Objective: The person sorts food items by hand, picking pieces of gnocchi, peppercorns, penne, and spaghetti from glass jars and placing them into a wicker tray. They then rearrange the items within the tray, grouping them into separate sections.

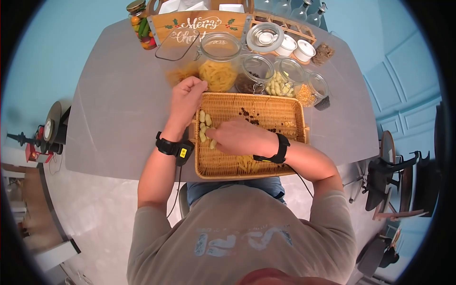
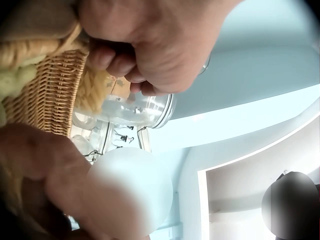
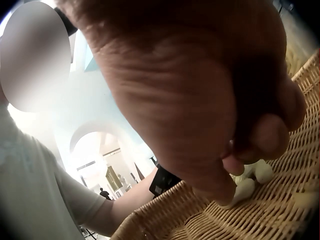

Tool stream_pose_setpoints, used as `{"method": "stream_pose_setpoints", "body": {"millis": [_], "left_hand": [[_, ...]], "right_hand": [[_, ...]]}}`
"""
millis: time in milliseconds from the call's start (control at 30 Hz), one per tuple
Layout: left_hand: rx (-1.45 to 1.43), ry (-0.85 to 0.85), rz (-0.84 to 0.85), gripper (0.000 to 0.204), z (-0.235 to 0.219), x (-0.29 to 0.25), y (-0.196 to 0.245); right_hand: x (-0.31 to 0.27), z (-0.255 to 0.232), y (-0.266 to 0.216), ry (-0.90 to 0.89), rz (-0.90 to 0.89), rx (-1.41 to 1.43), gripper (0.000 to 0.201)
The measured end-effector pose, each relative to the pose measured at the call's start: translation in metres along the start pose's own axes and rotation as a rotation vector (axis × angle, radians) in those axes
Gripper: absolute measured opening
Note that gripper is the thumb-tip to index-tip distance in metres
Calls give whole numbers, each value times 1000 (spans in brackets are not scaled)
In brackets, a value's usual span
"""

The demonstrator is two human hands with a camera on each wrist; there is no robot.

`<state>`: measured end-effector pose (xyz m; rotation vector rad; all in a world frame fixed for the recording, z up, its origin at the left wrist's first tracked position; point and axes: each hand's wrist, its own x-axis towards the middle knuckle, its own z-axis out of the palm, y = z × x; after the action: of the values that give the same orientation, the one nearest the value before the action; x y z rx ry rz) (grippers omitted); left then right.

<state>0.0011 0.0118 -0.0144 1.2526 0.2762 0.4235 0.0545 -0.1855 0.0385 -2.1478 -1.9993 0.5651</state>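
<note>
Over the left part of a wicker basket (image 1: pixel 251 96), my right hand (image 1: pixel 242 136) reaches down with curled fingers. Thumb and fingertips pinch at a peanut (image 3: pixel 244 192) close over the weave. More peanuts (image 1: pixel 203 117) are grouped along the basket's left end. My left hand (image 1: pixel 186 100) is beside the upper-left corner, its fingers (image 2: pixel 122 65) curled in and nothing showing in them. Elsewhere in the basket are dark small pieces (image 1: pixel 246 113), yellow corn kernels (image 1: pixel 289 124) and penne pasta (image 1: pixel 248 164), partly behind my right wrist.
Behind the basket stand open glass jars of pasta (image 1: pixel 218 76), dark pieces (image 1: pixel 247 85), peanuts (image 1: pixel 279 85) and corn (image 1: pixel 305 96). Further back are a wooden "Merry Christmas" box (image 1: pixel 164 26), white lidded pots (image 1: pixel 304 50) and a tall jar of colourful contents (image 1: pixel 143 31).
</note>
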Motion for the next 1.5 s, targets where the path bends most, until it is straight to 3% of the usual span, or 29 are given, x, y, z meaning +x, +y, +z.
{"method": "stream_pose_setpoints", "body": {"millis": [67, 167, 367, 467, 667, 767, 933, 1000, 1100, 1200, 1300, 1367, 1400, 1433, 1500], "left_hand": [[-31, -10, 7, 19, -2, 0, -2], [-28, -25, 28, 19, -4, 1, -4], [40, -4, 60, 22, -2, 2, -7], [31, 1, 44, 23, 1, 1, -4], [4, 7, 5, 19, -4, 2, -4], [11, 8, 0, 20, -4, 2, -5], [-8, 6, -5, 20, -3, 1, -4], [2, 7, 4, 20, -3, 1, -5], [7, 2, 21, 20, -3, 2, -7], [-4, -5, 18, 20, -2, 1, -5], [2, 2, 10, 20, -2, -1, -2], [-2, 0, 10, 20, -3, 0, -4], [0, -2, 14, 20, -3, 0, -4], [2, -3, 18, 20, -3, 1, -3], [0, 2, 17, 20, -3, 1, -3]], "right_hand": [[1, 7, 3, 5, -48, -6, 12], [2, 16, 19, -8, -19, -43, 21], [-7, 1, 9, 83, 83, -63, 20], [0, 18, 21, 148, 40, -63, 17], [7, 26, 35, 108, 74, -135, 15], [-10, 1, 37, 136, 118, -95, 14], [-57, -73, 62, 492, 429, -108, 24], [-73, -106, 69, 549, 620, -105, 24], [-92, -121, 112, 658, 657, -152, 24], [-95, -116, 129, 624, 680, -281, 24], [-72, -98, 104, 569, 574, -277, 23], [-48, -81, 70, 454, 246, -104, 24], [-34, -72, 65, 248, 130, -122, 32], [-21, -64, 45, 105, 152, -89, 43], [3, -33, 38, 69, -49, -77, 48]]}}
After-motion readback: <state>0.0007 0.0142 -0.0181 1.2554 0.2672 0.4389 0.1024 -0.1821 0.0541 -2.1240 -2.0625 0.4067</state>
